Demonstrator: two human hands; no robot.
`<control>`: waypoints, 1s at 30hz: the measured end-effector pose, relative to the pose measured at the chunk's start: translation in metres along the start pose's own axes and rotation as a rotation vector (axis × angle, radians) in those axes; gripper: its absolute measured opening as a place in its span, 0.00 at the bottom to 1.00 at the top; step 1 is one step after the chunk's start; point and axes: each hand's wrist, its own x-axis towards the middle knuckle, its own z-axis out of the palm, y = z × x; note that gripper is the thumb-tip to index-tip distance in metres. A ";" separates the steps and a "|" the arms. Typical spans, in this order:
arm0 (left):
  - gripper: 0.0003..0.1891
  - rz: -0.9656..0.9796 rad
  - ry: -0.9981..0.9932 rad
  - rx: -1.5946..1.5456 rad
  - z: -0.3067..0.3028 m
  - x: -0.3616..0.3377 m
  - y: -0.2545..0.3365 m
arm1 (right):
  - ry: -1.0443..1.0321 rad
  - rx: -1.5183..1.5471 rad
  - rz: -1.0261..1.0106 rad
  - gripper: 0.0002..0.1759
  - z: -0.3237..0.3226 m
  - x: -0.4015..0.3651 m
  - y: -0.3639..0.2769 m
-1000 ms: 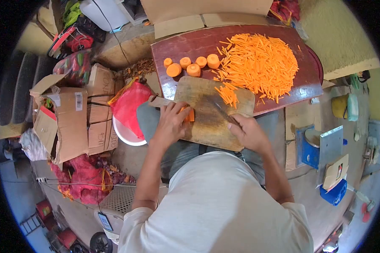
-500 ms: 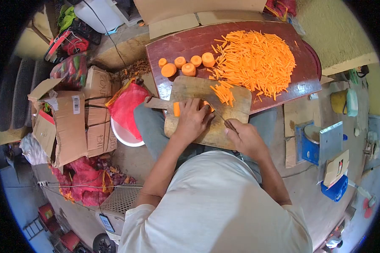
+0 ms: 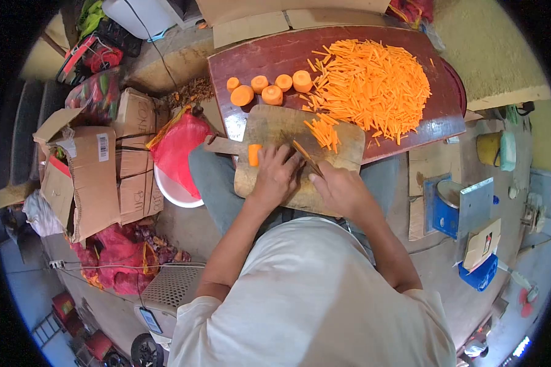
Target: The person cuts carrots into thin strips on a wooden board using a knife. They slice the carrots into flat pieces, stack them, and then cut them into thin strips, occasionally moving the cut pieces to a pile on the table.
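One basin (image 3: 176, 198) w/ red mesh bag (image 3: 179, 156) partly in it – L hand (image 3: 277, 174) spread, R hand (image 3: 340, 188) pinching knife (image 3: 306, 158).

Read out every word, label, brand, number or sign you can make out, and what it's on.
No text reads clearly.
Strapped cardboard box: large lettering, too blurred to quote.
Barcode label on the open box: digits too small.
Small blue screen, lower left: too small.
Cardboard piece, right: printed mark, too small.
Bright panel, lower right: too blurred.
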 end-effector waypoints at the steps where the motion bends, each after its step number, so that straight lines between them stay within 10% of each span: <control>1: 0.18 0.009 0.010 -0.017 -0.001 0.001 -0.001 | -0.001 -0.026 -0.016 0.17 0.001 0.006 0.000; 30: 0.18 -0.003 0.088 -0.114 0.002 -0.005 -0.011 | -0.058 0.004 0.021 0.18 -0.011 -0.010 -0.026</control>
